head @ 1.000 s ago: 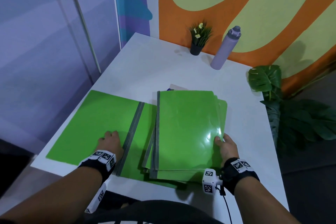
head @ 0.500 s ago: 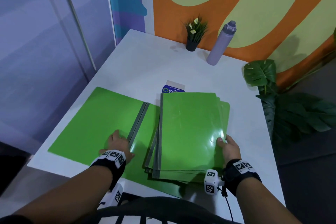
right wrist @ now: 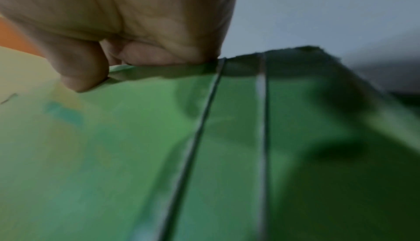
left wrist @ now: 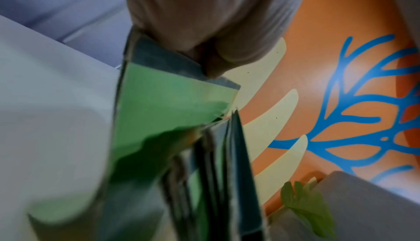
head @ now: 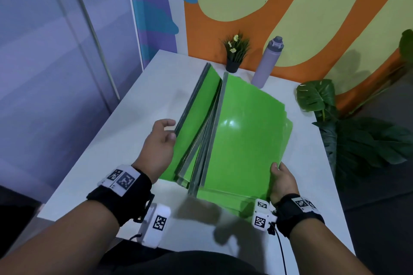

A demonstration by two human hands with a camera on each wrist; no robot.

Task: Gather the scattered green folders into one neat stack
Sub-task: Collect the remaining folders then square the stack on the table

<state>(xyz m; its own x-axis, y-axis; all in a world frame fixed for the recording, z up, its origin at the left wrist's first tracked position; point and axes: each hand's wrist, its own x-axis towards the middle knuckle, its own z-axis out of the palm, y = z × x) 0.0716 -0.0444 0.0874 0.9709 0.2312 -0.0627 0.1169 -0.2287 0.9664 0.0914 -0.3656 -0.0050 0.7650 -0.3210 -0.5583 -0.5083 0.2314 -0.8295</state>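
Green folders [head: 243,140] raised off the white table [head: 134,118], grey spines fanned at left. Left hand [head: 159,147] pinches the spine of the leftmost folder; right hand [head: 282,182] grips the stack's near right corner, thumb on top.

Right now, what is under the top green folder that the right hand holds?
Under the top green folder, more green folders show, fanned at the near edge and the spines. The right hand pinches them together. Whatever lies beneath them is covered.

Glossy smooth plastic green folders [head: 245,136] with grey spines, on a matt white table [head: 138,118].
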